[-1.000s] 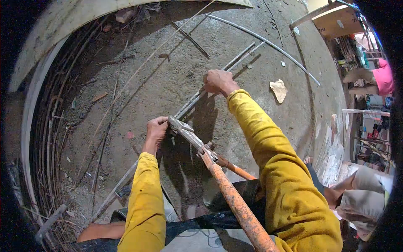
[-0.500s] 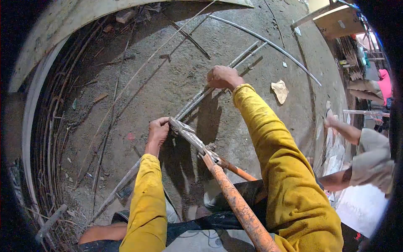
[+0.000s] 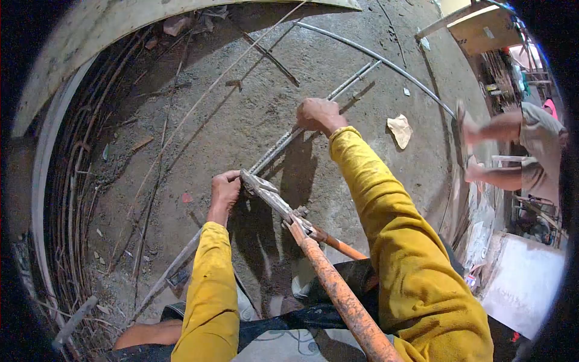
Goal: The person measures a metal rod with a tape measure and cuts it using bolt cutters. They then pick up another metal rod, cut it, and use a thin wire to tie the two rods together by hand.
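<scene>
Orange handles of a long-handled cutter (image 3: 338, 283) run up from the bottom of the view, and its grey metal head (image 3: 268, 194) points to the upper left. My left hand (image 3: 224, 192) is closed at the tip of that head, thumb and finger pinched on the end of the metal rods. Further up, my right hand (image 3: 319, 114) is wrapped round the thin grey rods (image 3: 277, 149), which lie side by side and slant to the upper right. The rods' near end meets the cutter's head, where the exact contact is hidden.
Bundled long rods (image 3: 75, 175) line the left side beside a pale board edge (image 3: 45, 181). A curved pipe (image 3: 380, 57) and a torn paper piece (image 3: 400, 131) lie on the ground. Another person's bare legs (image 3: 497, 130) are at the right.
The other person at the right has stepped further up in the view, uncovering more of the white sheet. My hands, the rods and the cutter have barely moved.
</scene>
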